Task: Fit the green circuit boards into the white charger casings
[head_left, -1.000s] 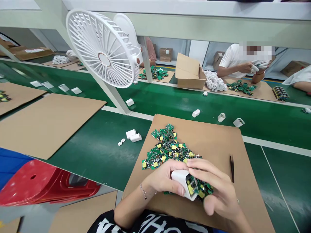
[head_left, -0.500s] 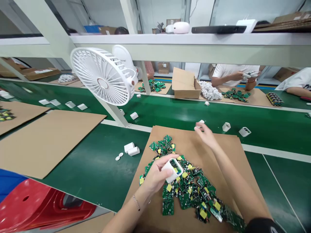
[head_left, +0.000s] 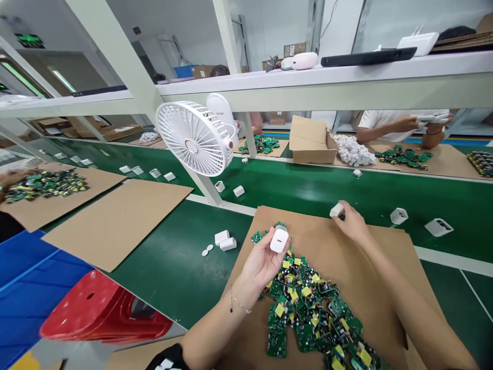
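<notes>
My left hand (head_left: 262,264) is closed around a white charger housing (head_left: 279,241), whose end face with a small slot is turned toward me. My right hand (head_left: 353,223) pinches another white charger housing (head_left: 336,209) at the far edge of the brown cardboard sheet (head_left: 358,267), beside the green belt. Below and between the hands lies a heap of green circuit boards (head_left: 306,329) with yellow-wrapped parts, spread over the cardboard.
Two white housings (head_left: 227,243) and two small white discs (head_left: 207,250) lie left of the cardboard. More housings (head_left: 399,216) sit on the green belt (head_left: 300,187). A white fan (head_left: 192,146) hangs from the frame. Across the belt, a person's hands (head_left: 431,123) hold white parts. A red stool (head_left: 92,308) stands lower left.
My right hand has closed on a housing at the belt's edge and drawn it slightly nearer. The left hand has turned its housing from the open end to the slotted end. The view swung left.
</notes>
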The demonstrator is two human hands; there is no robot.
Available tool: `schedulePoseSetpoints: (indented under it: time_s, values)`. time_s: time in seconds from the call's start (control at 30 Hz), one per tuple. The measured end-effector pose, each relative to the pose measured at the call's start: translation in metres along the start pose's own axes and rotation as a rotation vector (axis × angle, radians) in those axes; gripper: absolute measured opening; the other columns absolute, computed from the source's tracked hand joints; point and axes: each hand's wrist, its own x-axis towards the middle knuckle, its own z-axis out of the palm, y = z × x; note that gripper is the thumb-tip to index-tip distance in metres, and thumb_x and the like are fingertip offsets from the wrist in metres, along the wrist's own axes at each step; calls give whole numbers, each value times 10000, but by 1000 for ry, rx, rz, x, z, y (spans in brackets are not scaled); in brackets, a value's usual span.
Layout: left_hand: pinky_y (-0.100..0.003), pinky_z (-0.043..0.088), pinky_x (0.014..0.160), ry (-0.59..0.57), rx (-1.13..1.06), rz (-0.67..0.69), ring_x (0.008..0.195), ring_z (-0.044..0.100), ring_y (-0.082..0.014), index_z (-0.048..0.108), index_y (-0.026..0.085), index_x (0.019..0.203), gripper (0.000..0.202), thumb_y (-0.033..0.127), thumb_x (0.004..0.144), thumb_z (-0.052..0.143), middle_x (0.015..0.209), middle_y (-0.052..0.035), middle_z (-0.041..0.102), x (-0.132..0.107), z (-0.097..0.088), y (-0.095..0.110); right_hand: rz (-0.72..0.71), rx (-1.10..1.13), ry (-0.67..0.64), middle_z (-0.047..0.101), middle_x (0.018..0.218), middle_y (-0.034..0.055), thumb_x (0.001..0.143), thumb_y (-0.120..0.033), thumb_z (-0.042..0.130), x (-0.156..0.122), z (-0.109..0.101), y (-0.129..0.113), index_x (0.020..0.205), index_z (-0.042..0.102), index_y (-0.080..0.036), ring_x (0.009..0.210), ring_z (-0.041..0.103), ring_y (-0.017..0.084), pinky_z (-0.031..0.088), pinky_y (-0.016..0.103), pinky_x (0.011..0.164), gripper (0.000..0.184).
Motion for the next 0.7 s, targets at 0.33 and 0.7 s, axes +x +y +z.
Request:
schedulePoseSetpoints:
  time_s: [0.33,0.7]
  values:
    - [-321,481,871,-102,882,547,937,583,-165,560,145,764,133,147,793,690,963,-34,627,173,31,28,-220,-64,-45,592,1191,154,840,-179,420,-109,-26,-8,1260,484,-178,1053,599,337,541,423,730,425]
    - [-413,423,1007,-344,1187,605,1227,495,-272,599,155,1162,361,304,841,665,1328,-133,547,167,42,28,-407,131,-19,489,1343,140,798,-40,428,-91,-8,-77,1265,504,-221,1046,645,295,581,423,757,506]
